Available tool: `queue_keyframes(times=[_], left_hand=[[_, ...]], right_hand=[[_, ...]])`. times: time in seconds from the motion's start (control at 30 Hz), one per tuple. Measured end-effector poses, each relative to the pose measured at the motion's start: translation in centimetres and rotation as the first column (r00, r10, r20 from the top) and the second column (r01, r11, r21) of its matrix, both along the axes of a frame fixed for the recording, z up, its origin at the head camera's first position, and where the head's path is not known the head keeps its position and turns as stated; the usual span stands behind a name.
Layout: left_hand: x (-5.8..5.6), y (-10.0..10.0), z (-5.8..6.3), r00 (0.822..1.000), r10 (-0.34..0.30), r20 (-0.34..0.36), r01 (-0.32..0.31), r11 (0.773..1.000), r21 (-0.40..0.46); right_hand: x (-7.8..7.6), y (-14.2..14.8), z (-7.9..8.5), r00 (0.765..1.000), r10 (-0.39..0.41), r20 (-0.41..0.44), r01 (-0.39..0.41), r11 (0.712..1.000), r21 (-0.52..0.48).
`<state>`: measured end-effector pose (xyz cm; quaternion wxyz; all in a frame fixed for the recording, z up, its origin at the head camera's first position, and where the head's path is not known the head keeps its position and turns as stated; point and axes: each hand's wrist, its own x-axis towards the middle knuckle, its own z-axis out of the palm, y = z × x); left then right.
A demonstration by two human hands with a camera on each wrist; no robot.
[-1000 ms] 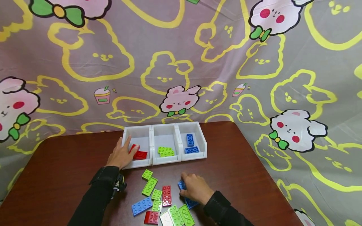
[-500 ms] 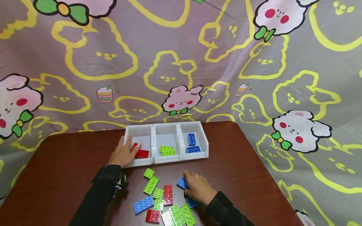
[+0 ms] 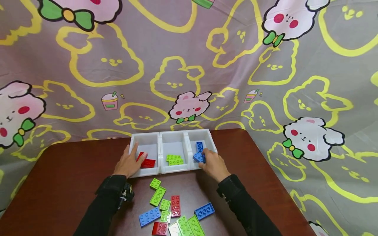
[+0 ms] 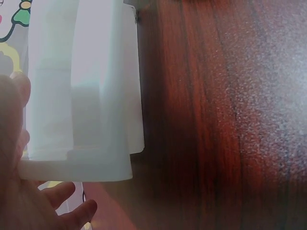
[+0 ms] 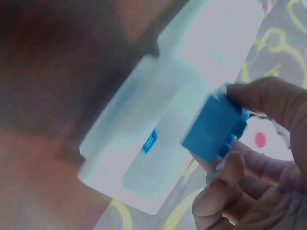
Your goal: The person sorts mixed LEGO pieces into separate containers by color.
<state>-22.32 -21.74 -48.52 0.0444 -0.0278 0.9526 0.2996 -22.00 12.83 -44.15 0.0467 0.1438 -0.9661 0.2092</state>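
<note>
In the right white bin (image 3: 211,139), my right hand (image 3: 215,165) pinches a blue toy brick (image 5: 213,128) between thumb and fingers. Another blue brick (image 3: 199,146) lies at the bin's back, and the hand partly covers the bin's front. My left hand (image 3: 128,164) rests over the side wall of the left white bin (image 4: 103,120), fingers spread on both sides of it. Its thumb is beside red bricks (image 3: 148,163) in that bin. Lime green bricks (image 3: 175,162) lie in the middle bin (image 3: 172,139).
Loose bricks lie on the brown table (image 3: 73,183) in front of the bins: several green ones (image 3: 157,196), a red one (image 3: 175,206), another red one (image 3: 160,228), a blue one (image 3: 149,216) and an upturned blue one (image 3: 204,211). A patterned cloth (image 3: 189,72) hangs behind.
My right hand has picked up a blue brick from the table and carried it forward into the right bin. My left hand has stayed at the left bin.
</note>
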Motion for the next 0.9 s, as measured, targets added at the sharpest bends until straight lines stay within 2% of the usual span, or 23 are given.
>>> queue_keyframes(times=[0.1, 0.2, 0.4, 0.63, 0.8, 0.9], left_hand=[[0.1, 0.1, -0.3, 1.0, -0.002, -0.002, 0.002, 1.0, -0.002], [0.3, 0.2, -0.3, 1.0, -0.001, -0.011, 0.001, 1.0, 0.003], [0.6, 0.3, 0.3, 1.0, 0.009, -0.008, -0.009, 1.0, 0.007], [0.8, 0.3, 0.1, 1.0, 0.015, -0.002, -0.015, 1.0, 0.016], [0.6, 0.1, 0.0, 1.0, 0.021, -0.007, -0.02, 1.0, 0.016], [0.5, 0.0, 0.1, 1.0, 0.02, -0.006, -0.02, 1.0, 0.02]], right_hand=[[-2.1, -0.5, -0.5, 0.997, -0.059, -0.056, 0.061, 0.998, 0.034], [-3.6, -1.0, -1.2, 0.992, -0.097, -0.079, 0.1, 0.994, 0.044], [-5.0, -1.9, -2.9, 0.994, -0.057, -0.092, 0.061, 0.998, 0.033], [-4.4, -2.1, -3.9, 0.991, -0.013, -0.133, 0.004, 0.997, -0.073], [-3.3, -2.0, -3.4, 0.989, 0.013, -0.146, -0.032, 0.992, -0.125], [-2.1, -2.3, -2.6, 0.981, 0.021, -0.191, -0.055, 0.983, -0.175]])
